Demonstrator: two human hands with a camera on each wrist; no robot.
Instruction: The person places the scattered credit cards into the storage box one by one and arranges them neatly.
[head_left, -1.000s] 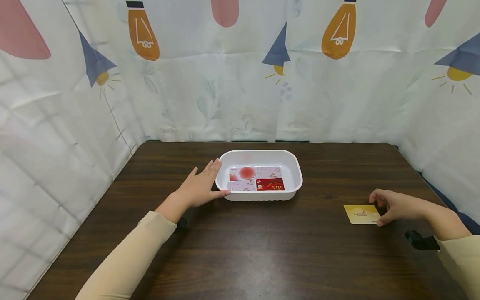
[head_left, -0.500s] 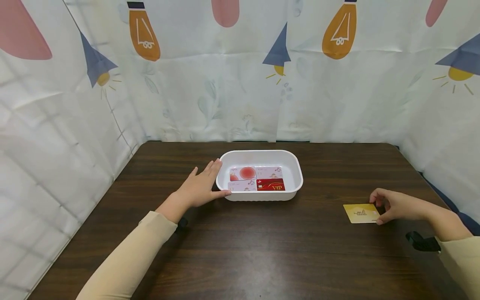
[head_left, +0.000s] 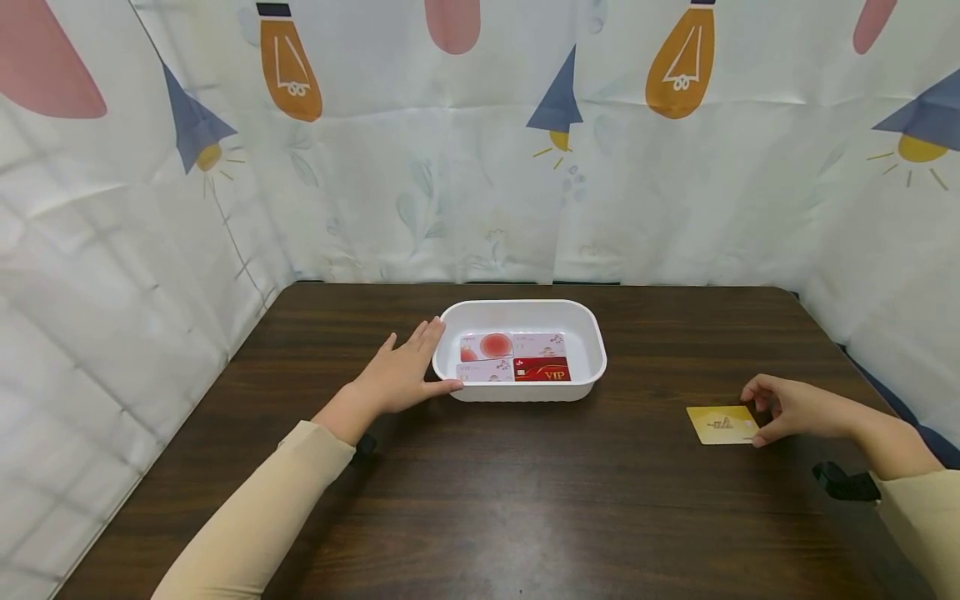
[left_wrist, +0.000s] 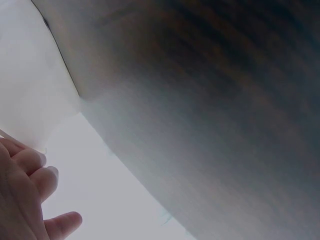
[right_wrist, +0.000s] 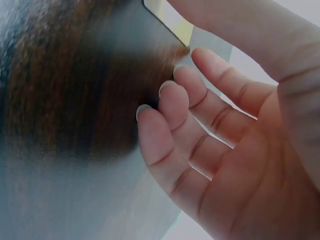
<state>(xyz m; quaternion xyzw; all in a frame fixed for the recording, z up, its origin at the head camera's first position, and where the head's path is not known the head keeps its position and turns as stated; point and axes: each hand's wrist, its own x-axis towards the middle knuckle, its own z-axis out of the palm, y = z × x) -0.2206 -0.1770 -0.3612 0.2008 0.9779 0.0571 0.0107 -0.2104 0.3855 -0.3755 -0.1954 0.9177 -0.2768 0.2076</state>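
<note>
A white plastic tray stands at the back middle of the table, with several cards lying flat in it. Among them are a red VIP card and pale pink cards. My left hand rests against the tray's left end, fingers straight along the rim and thumb at the front corner. Off to the right, my right hand pinches a gold card at its right edge between thumb and forefinger. In the right wrist view the gold card shows only partly, beside the thumb.
The dark wood table runs up to a white patterned curtain behind and at both sides. Dark wrist straps show near the sleeves.
My right hand and the gold card have shifted very slightly away from me. The left hand and the tray keep their places.
</note>
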